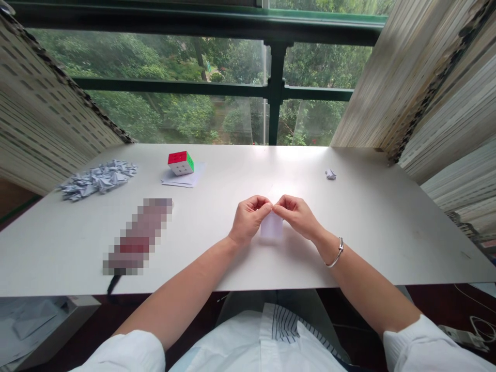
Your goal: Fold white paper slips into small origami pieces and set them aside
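Observation:
A small white sheet of paper [272, 227] hangs from my fingertips just above the table, near its front middle. My left hand [251, 218] pinches the paper's upper edge between thumb and fingers. Right beside it, my right hand [296, 214] pinches the same edge, the two thumbs nearly touching. Part of the paper's top is hidden by my fingers. A metal bangle [338, 253] circles my right wrist.
A puzzle cube [180, 164] sits on flat white papers [186, 181] at the back left. Folded paper pieces [101, 180] lie heaped at far left; another folded piece [330, 174] rests back right. A blurred-out object [139, 237] with a black cord lies on the white table [387, 232].

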`<state>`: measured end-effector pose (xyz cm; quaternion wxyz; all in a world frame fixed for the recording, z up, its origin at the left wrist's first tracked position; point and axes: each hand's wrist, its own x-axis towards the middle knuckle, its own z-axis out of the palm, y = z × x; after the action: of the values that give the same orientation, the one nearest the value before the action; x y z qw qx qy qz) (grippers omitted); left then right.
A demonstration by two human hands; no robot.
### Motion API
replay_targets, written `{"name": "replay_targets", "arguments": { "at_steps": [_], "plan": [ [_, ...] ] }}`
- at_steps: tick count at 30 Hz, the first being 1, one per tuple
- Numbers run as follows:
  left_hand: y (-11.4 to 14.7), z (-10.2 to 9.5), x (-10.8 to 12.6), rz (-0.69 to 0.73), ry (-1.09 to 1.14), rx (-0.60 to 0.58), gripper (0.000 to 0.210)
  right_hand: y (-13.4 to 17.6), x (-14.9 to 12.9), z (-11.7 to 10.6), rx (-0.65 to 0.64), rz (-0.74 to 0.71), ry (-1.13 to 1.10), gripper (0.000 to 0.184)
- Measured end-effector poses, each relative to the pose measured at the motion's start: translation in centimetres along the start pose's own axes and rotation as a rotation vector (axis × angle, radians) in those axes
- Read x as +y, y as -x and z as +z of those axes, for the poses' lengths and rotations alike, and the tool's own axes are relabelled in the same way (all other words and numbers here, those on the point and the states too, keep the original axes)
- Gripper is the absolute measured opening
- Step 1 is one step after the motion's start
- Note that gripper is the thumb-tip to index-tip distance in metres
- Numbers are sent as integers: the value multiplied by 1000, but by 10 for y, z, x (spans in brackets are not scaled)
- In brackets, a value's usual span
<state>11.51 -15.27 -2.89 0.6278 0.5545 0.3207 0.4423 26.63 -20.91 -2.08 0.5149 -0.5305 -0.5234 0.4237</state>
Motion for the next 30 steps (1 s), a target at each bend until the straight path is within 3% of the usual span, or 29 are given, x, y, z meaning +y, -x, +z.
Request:
{"name": "replay_targets", "arguments": {
  "at_steps": [4, 7, 10, 18, 26, 30],
  "plan": [
    [-12, -14, 5, 37, 65, 204, 21, -2, 1, -4, 9, 47, -28, 20],
    [-18, -21, 6, 15, 72, 241, 22, -3, 1, -5, 65, 35, -61, 18],
    [-17, -19, 4, 17, 45, 211, 24, -4, 1, -2, 96, 19, -90, 16],
    [-2, -4, -2, -9, -59, -10, 22, -3, 5, 5, 109, 0, -82, 18],
    [2, 1, 2, 17, -211, -38, 18, -4, 10, 6, 128, 22, 14, 12],
    [-4, -6, 2, 19, -112, 47, 21, -4, 10, 6, 112, 31, 3, 7]
  ]
}}
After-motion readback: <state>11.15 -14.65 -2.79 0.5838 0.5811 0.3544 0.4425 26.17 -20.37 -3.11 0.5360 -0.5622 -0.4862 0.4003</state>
